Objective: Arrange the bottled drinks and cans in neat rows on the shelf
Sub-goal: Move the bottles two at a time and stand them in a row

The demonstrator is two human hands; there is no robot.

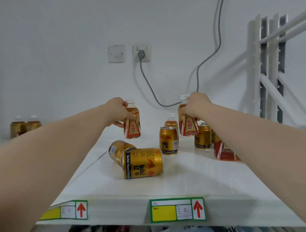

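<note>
So the left hand (117, 112) grips 1 upright bottle (132, 128), the right hand (195, 105) a 2nd bottle (188, 127). Both tipped cans (142, 163) lie nearer the left.

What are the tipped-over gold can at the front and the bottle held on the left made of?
Can: likely metal, glossy gold, ribbed wall, rolled rim. Bottle: apparently clear plastic; amber liquid shows through, white cap, printed label.

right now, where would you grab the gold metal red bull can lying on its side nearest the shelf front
Round the middle of the front gold can, from above, thumb and fingers across the barrel. It lies sideways, curved wall up, and another tipped gold can crowds its left end.
</note>
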